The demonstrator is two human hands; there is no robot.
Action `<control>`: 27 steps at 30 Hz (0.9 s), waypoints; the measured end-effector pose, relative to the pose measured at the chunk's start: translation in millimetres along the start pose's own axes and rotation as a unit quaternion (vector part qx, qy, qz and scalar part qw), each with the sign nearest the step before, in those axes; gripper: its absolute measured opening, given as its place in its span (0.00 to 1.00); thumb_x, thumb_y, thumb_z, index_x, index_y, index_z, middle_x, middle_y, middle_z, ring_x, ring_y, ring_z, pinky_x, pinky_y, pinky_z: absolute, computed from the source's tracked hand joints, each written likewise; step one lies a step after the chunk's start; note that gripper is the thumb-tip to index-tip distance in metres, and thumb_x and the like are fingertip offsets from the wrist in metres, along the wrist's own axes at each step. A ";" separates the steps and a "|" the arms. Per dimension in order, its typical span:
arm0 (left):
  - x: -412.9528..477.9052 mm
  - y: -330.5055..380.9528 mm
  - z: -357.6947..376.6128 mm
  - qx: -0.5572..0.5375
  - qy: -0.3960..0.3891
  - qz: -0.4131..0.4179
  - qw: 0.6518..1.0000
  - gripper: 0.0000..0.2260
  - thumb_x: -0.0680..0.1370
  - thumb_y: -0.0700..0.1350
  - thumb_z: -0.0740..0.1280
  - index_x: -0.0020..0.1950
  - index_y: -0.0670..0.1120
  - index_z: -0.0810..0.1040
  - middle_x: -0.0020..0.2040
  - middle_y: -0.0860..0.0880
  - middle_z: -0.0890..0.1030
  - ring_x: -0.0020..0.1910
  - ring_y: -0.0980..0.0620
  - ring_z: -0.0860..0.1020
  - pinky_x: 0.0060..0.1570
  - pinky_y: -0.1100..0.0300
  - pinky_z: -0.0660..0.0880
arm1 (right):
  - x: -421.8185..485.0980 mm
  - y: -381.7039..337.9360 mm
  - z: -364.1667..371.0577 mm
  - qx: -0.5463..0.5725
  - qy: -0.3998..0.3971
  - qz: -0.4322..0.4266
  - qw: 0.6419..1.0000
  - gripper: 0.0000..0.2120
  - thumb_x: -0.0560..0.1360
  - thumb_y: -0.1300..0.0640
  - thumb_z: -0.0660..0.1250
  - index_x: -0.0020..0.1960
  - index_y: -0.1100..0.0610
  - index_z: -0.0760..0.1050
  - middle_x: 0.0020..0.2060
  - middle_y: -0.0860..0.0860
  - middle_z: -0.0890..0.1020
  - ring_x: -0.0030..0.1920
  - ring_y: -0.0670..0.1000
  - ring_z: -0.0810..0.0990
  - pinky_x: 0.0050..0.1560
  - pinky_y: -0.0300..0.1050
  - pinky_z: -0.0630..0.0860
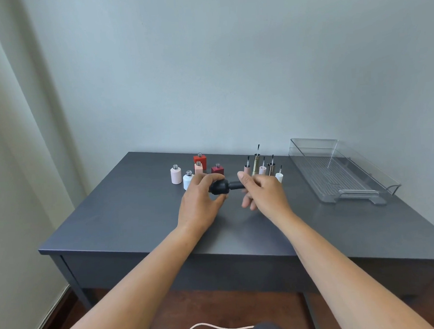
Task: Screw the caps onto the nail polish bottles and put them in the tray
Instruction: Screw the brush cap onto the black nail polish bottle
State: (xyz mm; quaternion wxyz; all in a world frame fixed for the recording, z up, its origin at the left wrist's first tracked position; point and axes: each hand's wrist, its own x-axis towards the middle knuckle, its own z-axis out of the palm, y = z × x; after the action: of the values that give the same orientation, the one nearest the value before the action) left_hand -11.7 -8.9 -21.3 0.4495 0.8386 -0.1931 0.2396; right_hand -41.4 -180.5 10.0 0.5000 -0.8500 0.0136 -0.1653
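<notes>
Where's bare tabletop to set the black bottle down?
Bare: the near table edge under both wrists, the left side beside the pale pink bottle, and the strip between the white cap and the tray. Crowded: open bottles and upright caps behind the hands.

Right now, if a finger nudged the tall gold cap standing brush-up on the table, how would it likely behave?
The tall gold cap would probably tip: it looks narrow and stands highest in its row. Falling, it could knock the pink cap close beside it. Being round, it would likely roll on the smooth table.
</notes>
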 end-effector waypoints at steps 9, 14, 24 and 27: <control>0.9 -0.2 0.1 0.002 -0.006 -0.017 1.000 0.17 0.71 0.45 0.77 0.58 0.56 0.80 0.49 0.63 0.71 0.48 0.57 0.75 0.49 0.61 0.72 | 1.6 4.5 -5.9 -0.010 -0.039 -0.019 0.999 0.18 0.72 0.38 0.69 0.57 0.47 0.76 0.43 0.48 0.82 0.40 0.42 0.78 0.47 0.45 0.75; 1.0 -0.4 0.8 0.006 -0.006 -0.014 1.000 0.17 0.72 0.44 0.77 0.59 0.56 0.80 0.50 0.61 0.72 0.47 0.57 0.74 0.49 0.61 0.72 | 2.6 5.4 -4.5 0.021 -0.015 -0.054 0.998 0.03 0.73 0.55 0.72 0.46 0.50 0.79 0.38 0.49 0.84 0.35 0.42 0.77 0.43 0.41 0.72; 1.0 -1.1 0.3 0.004 -0.005 -0.012 1.000 0.17 0.72 0.43 0.76 0.59 0.55 0.81 0.51 0.58 0.74 0.48 0.54 0.76 0.48 0.61 0.72 | 3.7 0.7 -8.3 -0.083 -0.023 -0.008 0.996 0.32 0.71 0.25 0.53 0.40 0.52 0.79 0.30 0.40 0.83 0.32 0.37 0.75 0.41 0.45 0.73; 1.6 -0.7 0.3 0.001 -0.004 -0.017 1.000 0.17 0.72 0.43 0.76 0.59 0.54 0.81 0.51 0.58 0.73 0.48 0.54 0.76 0.49 0.59 0.74 | 2.5 6.4 -7.0 -0.058 -0.026 -0.040 0.997 0.15 0.70 0.38 0.70 0.54 0.42 0.75 0.43 0.42 0.83 0.43 0.41 0.78 0.47 0.44 0.76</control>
State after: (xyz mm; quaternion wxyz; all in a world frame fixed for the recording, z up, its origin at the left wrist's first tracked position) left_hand -10.0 -8.9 -21.0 0.4519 0.8431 -0.1805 0.2290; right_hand -40.2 -190.1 8.4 0.4428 -0.8815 -0.0239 -0.1622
